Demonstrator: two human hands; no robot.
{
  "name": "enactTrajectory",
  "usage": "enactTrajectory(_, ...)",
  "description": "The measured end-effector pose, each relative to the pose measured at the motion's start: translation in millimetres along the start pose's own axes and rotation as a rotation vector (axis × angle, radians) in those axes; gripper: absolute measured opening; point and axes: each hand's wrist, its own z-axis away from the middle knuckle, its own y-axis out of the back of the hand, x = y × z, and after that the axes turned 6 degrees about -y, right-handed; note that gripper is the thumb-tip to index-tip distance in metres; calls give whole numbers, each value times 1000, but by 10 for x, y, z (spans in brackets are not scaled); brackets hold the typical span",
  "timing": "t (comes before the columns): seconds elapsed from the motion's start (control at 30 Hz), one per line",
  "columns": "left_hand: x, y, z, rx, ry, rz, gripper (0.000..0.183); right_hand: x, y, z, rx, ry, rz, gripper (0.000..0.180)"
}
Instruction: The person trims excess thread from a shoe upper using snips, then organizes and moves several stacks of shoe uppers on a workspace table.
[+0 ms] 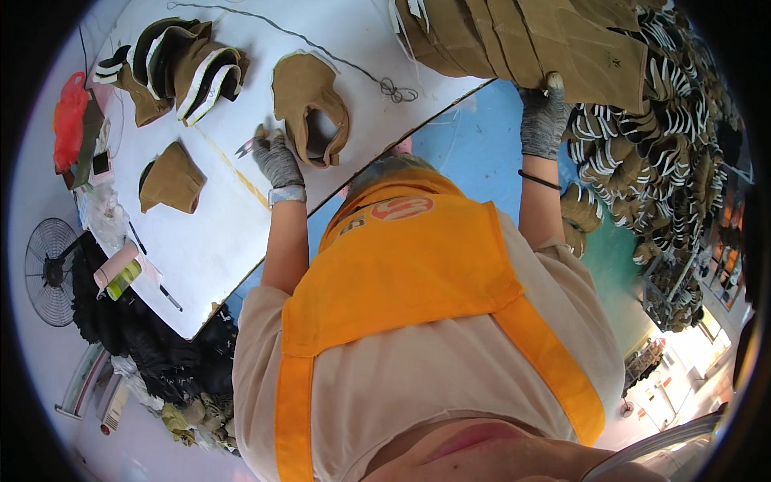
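Observation:
My left hand (277, 159), in a grey knit glove with bare fingertips, is over the white table. From its fingers stick out the tips of small thread snips (244, 148). Just right of it lies a brown fabric hood-like piece (304, 78) with an oval opening. My right hand (544, 114), gloved alike, grips the near edge of brown fabric pieces (542, 45) overhanging the table edge, its thumb on top. A smaller brown piece (173, 179) lies to the left. Farther off are several stacked brown pieces (181, 66) with black and white edges.
A twisted cord (301, 37) crosses the white table (223, 253). At left are a red plastic bag (70, 117), a phone (102, 162), a pink bottle (116, 264) and a fan (53, 272). A large heap of brown pieces (638, 144) rises at right.

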Motion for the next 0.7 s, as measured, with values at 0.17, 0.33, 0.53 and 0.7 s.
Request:
enactTrajectory(0.17, 1585, -667, 282, -494, -322, -84, 29, -139, -51, 149, -6, 78, 54, 78)
enactTrajectory(0.33, 1726, -2017, 91, -745, -322, -151, 67, -245, -253, 316, -16, 96, 101, 78)
enactTrajectory(0.53, 1533, -2597, -105, -631, -261, 150, 34, -288, -307, 414, -16, 109, 129, 84)
enactTrajectory(0.7, 1622, -2405, -205, -895, 197, 488, 54, -310, -209, 315, -60, 45, 27, 86)
